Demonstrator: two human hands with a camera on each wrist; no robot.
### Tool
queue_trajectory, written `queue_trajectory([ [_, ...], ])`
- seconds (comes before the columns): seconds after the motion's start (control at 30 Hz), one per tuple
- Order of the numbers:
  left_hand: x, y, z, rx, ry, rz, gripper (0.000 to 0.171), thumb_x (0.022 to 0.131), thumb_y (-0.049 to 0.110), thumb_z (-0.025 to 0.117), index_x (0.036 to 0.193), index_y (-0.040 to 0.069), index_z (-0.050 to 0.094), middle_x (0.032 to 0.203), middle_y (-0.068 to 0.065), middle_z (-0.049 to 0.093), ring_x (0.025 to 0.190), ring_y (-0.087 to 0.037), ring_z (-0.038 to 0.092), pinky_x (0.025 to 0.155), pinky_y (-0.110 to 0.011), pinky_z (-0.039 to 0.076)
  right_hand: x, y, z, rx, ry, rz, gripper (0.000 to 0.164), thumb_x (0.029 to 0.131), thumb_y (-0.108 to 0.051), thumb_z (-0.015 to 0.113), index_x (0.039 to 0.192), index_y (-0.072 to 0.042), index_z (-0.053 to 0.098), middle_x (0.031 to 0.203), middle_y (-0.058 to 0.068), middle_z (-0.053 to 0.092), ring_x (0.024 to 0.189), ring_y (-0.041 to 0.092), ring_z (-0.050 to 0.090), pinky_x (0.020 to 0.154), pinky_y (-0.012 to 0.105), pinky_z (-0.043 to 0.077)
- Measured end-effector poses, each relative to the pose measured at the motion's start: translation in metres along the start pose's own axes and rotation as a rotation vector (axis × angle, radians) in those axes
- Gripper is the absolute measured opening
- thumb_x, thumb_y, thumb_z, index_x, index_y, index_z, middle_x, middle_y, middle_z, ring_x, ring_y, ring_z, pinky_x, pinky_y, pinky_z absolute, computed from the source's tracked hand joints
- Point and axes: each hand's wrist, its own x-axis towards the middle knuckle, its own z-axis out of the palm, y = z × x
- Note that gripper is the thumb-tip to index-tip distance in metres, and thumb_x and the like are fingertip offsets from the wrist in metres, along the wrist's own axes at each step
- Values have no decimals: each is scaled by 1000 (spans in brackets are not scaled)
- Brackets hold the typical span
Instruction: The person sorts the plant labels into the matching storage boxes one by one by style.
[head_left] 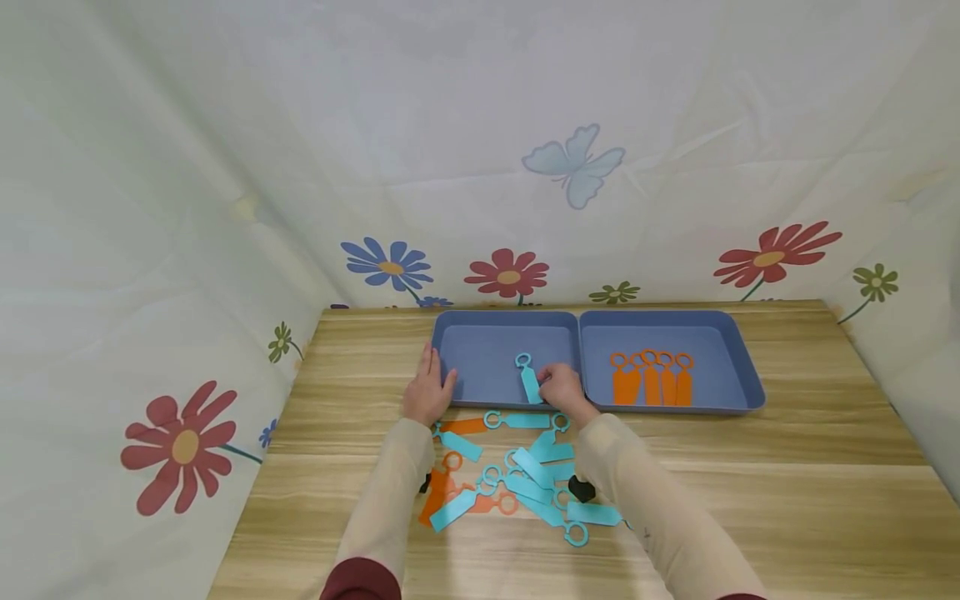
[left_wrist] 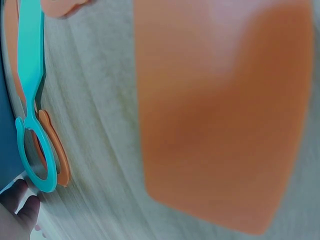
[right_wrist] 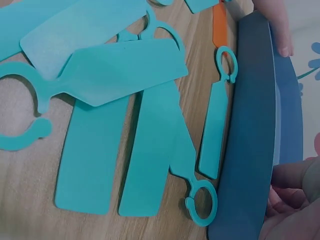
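A teal tag [head_left: 529, 382] with an open ring at one end lies in the left blue tray [head_left: 487, 333], its ring toward the back. My right hand [head_left: 562, 387] reaches over the front wall and pinches the tag's right edge near its lower end. In the right wrist view that hand's curled fingers [right_wrist: 290, 180] show inside the wall; the tag is hidden there. At the tray's left front corner my left hand [head_left: 429, 392] rests on the rim, its fingers extended. Just in front of the tray lies a loose pile of teal tags [head_left: 517, 421] and orange tags [head_left: 438, 492].
The right blue tray [head_left: 712, 333] stands against the left one and holds a row of several orange tags [head_left: 651, 383]. A printed cloth wall [head_left: 420, 167] hangs behind the wooden table [head_left: 825, 475]. The tag pile lies beneath and between my forearms.
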Motion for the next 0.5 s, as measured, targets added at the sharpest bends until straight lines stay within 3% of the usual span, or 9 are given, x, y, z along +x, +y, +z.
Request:
queue_trajectory([
  [0.17,0,1,-1,-6,-6,-7,64,92,44,34,139,2,25,149,-6,13,95,-36,57,84,-44,43,0,-1,4,-98,60,-6,25,66,7,47,82,0,64,76,11,62,65,22,51,55,27,41],
  [0.27,1,1,-1,1,-10,-14,64,92,44,34,139,2,24,149,-6,12,96,-36,56,85,-44,43,1,-1,6,-128,90,-7,19,67,6,46,73,-2,62,72,8,59,65,21,49,53,27,39],
  [0.33,1,0,0,7,-16,-18,64,92,44,33,140,3,23,150,-5,12,97,-36,56,85,-44,42,1,-1,8,-142,90,-1,15,67,7,45,62,-5,53,61,5,49,58,18,41,49,25,33],
  [0.5,1,0,0,6,-19,-14,64,92,43,33,140,2,23,150,-6,11,95,-36,57,85,-45,42,2,1,13,-183,91,-9,32,67,9,44,53,-13,27,53,-1,18,53,14,18,44,23,18],
])
